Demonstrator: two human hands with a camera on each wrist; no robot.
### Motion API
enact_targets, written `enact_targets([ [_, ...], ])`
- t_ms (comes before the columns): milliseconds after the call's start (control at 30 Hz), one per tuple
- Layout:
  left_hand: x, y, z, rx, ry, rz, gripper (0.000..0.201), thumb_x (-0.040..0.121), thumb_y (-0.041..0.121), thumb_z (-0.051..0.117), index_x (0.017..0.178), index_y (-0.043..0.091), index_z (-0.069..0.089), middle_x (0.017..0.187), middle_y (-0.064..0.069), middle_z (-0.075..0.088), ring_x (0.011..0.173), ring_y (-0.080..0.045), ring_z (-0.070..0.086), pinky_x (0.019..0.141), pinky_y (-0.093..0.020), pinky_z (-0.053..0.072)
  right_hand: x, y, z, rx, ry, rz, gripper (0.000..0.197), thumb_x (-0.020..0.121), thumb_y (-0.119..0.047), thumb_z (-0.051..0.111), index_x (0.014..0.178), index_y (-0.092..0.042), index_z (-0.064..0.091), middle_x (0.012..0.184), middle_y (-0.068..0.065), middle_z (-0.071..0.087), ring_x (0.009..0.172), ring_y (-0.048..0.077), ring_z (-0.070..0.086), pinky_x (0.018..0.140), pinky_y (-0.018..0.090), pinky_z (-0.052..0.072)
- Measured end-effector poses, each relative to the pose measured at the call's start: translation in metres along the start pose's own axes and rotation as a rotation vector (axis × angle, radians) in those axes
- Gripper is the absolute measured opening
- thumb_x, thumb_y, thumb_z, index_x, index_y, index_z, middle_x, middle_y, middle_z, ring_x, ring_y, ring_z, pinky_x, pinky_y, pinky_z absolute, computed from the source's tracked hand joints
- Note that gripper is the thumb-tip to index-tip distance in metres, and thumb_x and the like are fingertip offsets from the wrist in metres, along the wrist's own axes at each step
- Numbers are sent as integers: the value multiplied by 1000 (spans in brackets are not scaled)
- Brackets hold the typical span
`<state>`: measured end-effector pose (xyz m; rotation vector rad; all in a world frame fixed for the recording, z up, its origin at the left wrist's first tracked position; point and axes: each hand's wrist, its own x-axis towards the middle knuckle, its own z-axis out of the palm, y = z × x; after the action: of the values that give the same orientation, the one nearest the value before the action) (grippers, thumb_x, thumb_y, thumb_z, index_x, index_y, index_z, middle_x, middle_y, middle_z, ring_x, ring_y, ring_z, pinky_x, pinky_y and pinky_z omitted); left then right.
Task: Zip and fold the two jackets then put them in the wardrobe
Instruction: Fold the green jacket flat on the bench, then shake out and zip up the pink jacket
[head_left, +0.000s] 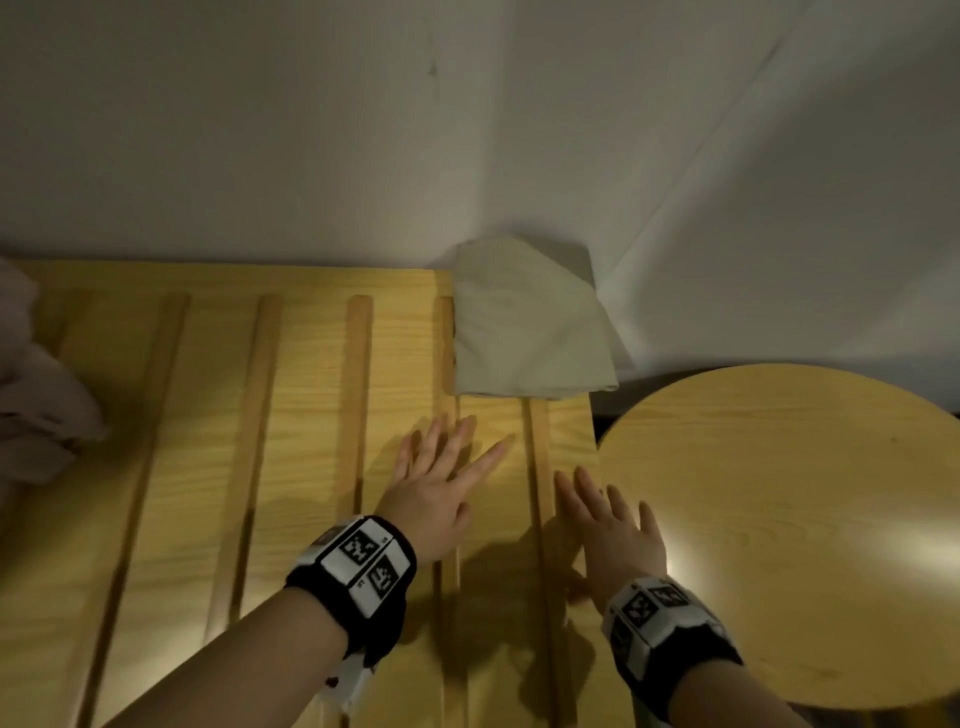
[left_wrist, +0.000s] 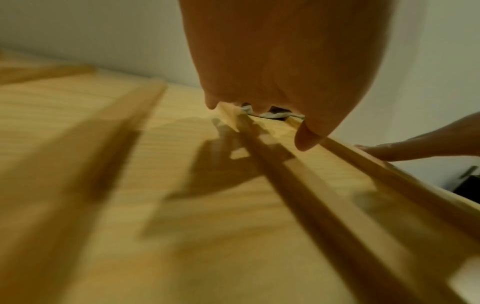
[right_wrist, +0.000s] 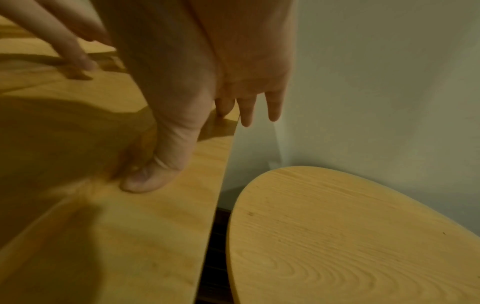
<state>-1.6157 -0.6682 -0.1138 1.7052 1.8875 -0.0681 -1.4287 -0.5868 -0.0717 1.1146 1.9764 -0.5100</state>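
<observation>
My left hand is spread flat, fingers straight, over the slatted wooden surface, holding nothing; from the left wrist view it hangs just above the wood and casts a shadow there. My right hand lies just beside it at the surface's right edge, fingers also straight and empty, and in the right wrist view its thumb presses on the wood. Black wrist bands with white coded tags sit on both wrists.

Raised wooden slats run away from me across the surface; one passes between my two hands. Just beyond my left fingertips, a folded pale greenish cloth lies at the far right corner, against the white wall. I cannot tell if it is one of the jackets.

To the right, apart from the slatted surface by a dark gap, stands a round wooden table. At the far left edge lies a crumpled pinkish garment, well apart from both hands, only partly in view.
</observation>
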Motion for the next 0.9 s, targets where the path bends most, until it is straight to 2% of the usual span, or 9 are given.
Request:
enact_targets([
  [67,-19,-17,1,-28,-12,-43,82,96,31,34,119,57,-40,145,9,-35,140,-24,-28,111,-46,-18,-1,-6,-1,-3,34,-10,101,87,-26,63,146,-25,-20,156,-2,-20,146,23,-4,118,41,5],
  [167,-49,-46,3,-69,-19,-126,84,95,30,39,122,56,-36,145,7,-38,138,-19,-31,110,-41,-18,1,-13,-7,25,153,-9,77,92,-20,53,150,-23,3,159,-2,1,146,20,1,118,36,12],
  [233,-74,-69,2,-85,-1,-205,85,96,29,39,120,58,-37,146,8,-38,136,-17,-35,111,-43,-19,1,-22,-16,60,246,-27,53,94,-22,45,144,-24,28,154,-4,26,144,18,13,114,36,18],
  [300,-95,-88,3,-145,18,-293,81,97,28,37,123,57,-33,149,8,-35,136,-14,-34,113,-41,-15,-1,-34,-23,107,339,-61,44,95,-32,40,138,-27,36,148,-7,36,139,16,26,110,34,24],
  [433,-133,-118,5,-233,21,-347,74,98,23,37,136,47,-21,151,12,-31,137,-6,-29,117,-35,-2,0,-93,-24,110,326,-267,66,94,-43,40,149,-34,4,158,-10,4,145,15,12,116,37,16],
  [533,-152,-131,5,-269,117,-418,76,97,25,39,136,47,-22,146,11,-36,138,-10,-29,117,-36,0,3,-150,-15,61,225,-441,73,94,-41,45,148,-36,-3,157,-10,-12,146,18,-5,117,38,8],
  [733,-195,-186,-13,-223,329,-761,67,94,26,42,146,44,5,157,-8,-18,145,-31,-2,115,-38,17,10,-232,9,-42,150,-540,70,94,-45,44,147,-40,-2,155,-12,-20,144,26,-16,117,42,-3],
  [800,-213,-205,-16,-187,333,-844,69,93,23,43,146,44,5,155,-9,-23,145,-31,-4,114,-40,19,12,-244,16,-135,85,-515,73,92,-48,45,148,-39,-2,156,-10,-18,143,34,-16,116,46,-7],
  [900,-231,-231,-20,-123,278,-906,65,93,23,42,148,39,10,153,-8,-29,144,-31,-12,117,-43,13,14,-252,22,-230,63,-454,72,93,-47,44,148,-37,-1,157,-9,-15,142,39,-17,115,50,-9],
])
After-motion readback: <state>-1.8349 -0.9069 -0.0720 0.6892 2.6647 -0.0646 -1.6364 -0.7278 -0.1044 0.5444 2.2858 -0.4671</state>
